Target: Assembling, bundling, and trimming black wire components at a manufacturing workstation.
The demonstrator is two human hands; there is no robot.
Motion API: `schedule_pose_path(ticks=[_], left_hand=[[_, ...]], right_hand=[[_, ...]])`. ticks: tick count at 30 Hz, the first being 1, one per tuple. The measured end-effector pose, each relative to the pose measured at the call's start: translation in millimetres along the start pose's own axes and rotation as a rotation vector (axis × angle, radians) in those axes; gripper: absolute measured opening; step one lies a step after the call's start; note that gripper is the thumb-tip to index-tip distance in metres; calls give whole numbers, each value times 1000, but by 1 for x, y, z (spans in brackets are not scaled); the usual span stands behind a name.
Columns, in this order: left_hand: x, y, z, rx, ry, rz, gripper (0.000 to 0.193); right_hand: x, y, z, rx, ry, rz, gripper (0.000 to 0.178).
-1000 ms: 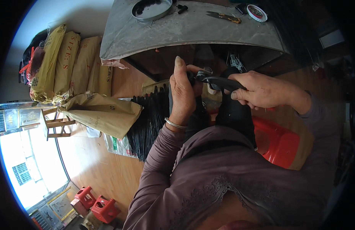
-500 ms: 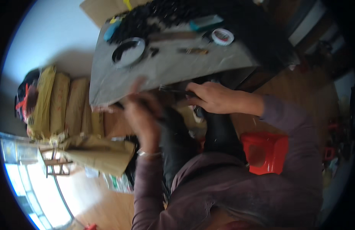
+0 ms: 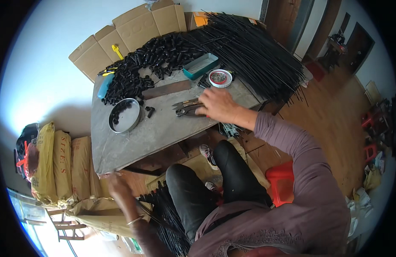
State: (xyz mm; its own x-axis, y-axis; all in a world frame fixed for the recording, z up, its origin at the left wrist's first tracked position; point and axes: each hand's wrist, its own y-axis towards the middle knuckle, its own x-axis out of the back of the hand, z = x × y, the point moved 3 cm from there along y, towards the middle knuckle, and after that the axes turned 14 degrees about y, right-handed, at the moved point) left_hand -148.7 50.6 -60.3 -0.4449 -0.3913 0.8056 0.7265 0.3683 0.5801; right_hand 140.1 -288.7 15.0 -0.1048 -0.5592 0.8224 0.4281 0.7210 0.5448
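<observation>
Pliers (image 3: 187,112) moved to desk (image 3: 157,130) under right hand (image 3: 219,106); left hand (image 3: 121,191) swung away. Both grips unclear. Plier work apparently paused.

Metal pliers (image 3: 187,112), shiny metal dish (image 3: 129,117), matt tabletop (image 3: 163,133), glossy plastic stool (image 3: 282,184)

Pliers (image 3: 187,112) before tray (image 3: 203,70) (rods (image 3: 258,60) rightward)

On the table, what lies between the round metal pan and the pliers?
Small black pieces, loose on the grey tabletop; the head view shows them.
</observation>
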Motion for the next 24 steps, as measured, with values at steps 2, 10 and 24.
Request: schedule_pose_path(ticks=[2,10,24], left_hand=[[-73,-58,-24,71,-131,211,32],[-213,-239,-10,330,-205,745,39],[-249,-207,-13,726,-454,777,50]], right_hand=[[21,15,-35,-165,-36,-8,23],[84,39,-214,-626,-452,-163,27],[127,48,-282,-844,-648,-148,39]])
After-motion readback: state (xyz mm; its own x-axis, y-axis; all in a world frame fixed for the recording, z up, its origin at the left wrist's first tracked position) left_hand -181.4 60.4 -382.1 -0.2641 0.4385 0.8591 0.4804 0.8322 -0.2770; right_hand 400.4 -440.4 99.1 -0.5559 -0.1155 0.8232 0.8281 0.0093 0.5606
